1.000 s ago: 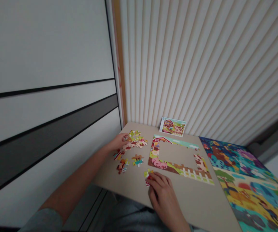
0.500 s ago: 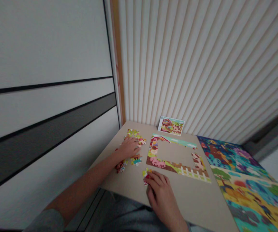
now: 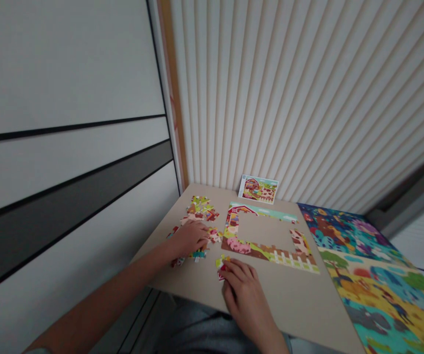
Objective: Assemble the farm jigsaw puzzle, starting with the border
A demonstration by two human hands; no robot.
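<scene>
The red-and-green puzzle pieces (image 3: 220, 265) lie near on the table (image 3: 293, 305), just left under the closer right hand (image 3: 241, 285), pinched or merely touched I cannot tell, the left hand (image 3: 192, 237), its grip hidden, over loose pieces (image 3: 200, 209) farther left, the wide puzzle border (image 3: 238, 246) beyond.

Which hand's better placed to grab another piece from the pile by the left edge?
Left, I'd say. The left hand hovers over or rests on the pile. The right hand is farther off, over a small cluster in front of the puzzle border.
</scene>
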